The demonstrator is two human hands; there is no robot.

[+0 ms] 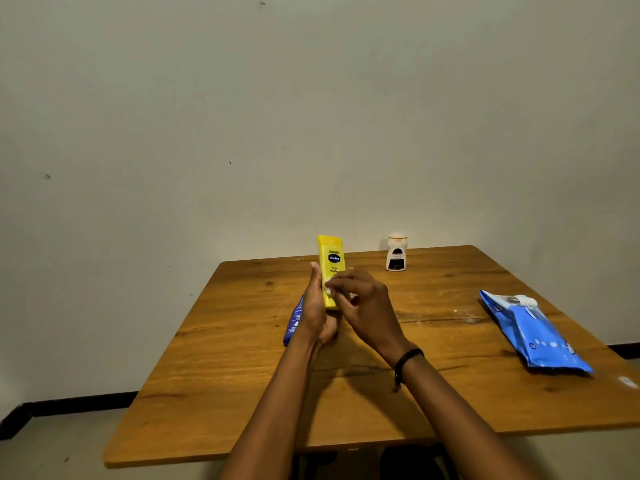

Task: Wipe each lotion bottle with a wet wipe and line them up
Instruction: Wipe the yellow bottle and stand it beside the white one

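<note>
I see left hand (317, 310) wrapped round yellow bottle (331, 258), upright. Right hand (363, 306) fingers curled, pinching white wipe (327, 286) against its front.

— Where can a hand pass over the table (214, 393)?
— Bare wood at lower left, and the gap right of centre.
— What blocks?
— At centre, the left hand (317, 313) gripping the yellow bottle (332, 261) and the right hand (363, 306) pinching a wet wipe (327, 285) against it. A dark blue bottle (295, 322) lies just left, a white bottle (396, 252) stands behind, and a wipe pack (533, 334) lies at right.
</note>
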